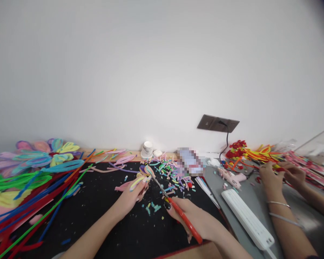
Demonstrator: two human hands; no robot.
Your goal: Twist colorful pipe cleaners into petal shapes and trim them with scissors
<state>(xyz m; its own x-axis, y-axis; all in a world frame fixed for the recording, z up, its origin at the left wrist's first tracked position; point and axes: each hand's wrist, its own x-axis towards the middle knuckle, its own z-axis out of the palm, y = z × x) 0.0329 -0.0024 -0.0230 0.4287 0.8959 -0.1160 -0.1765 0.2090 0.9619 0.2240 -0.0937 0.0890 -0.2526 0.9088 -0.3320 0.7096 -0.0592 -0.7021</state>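
My left hand is closed around a small bunch of looped pastel pipe cleaners, yellow, peach and purple. In my right hand is a pair of scissors with red-orange handles. Their metal blades point up and left, with the tips at the bunch; whether they touch it I cannot tell. Short pastel pipe cleaner clippings lie heaped just beyond the scissors, and a few teal pieces are between my hands on the black mat.
Long coloured pipe cleaners and looped pastel petals cover the left side. A small white cup stands by the wall. Rightward are a blurred-out phone, a pink glue gun, a white power strip and another person's hands.
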